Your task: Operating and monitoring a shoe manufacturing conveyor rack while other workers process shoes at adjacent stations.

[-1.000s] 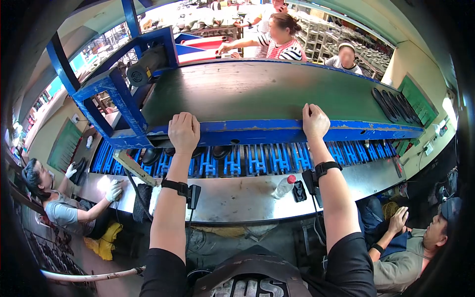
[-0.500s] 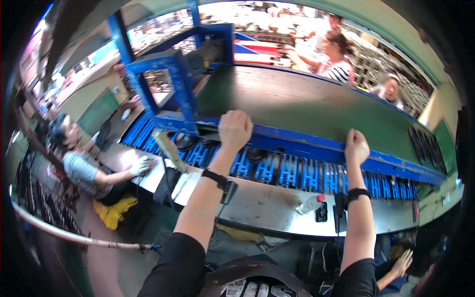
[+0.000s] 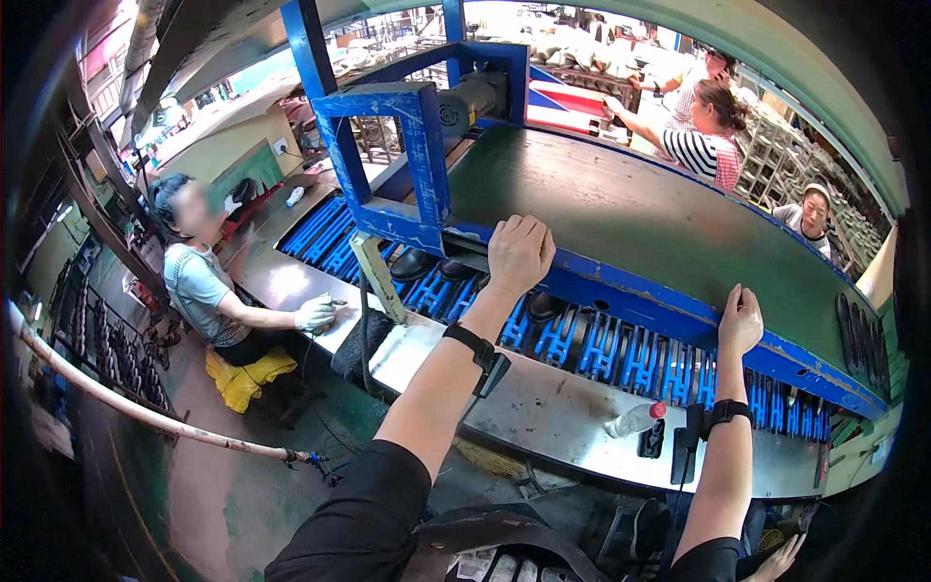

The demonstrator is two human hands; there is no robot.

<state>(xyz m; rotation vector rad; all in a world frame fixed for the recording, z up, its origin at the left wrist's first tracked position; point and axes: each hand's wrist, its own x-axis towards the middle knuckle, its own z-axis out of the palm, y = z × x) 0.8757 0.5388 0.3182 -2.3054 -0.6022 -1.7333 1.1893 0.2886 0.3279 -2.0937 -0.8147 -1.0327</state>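
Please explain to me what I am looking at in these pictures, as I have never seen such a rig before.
There is no robot here: the pictures come from a fisheye camera on a person's head, looking down, so straight edges bend. The left hand and right hand are the wearer's own, bare, with a black strap on each wrist. Both are curled at the near edge of a green conveyor belt; no loose object shows in either. Dark, sole-shaped pieces lie at the belt's right end. Below it runs a row of blue brackets, and on the metal ledge stands a clear bottle with a red cap. The gloved hand further left belongs to a co-worker.
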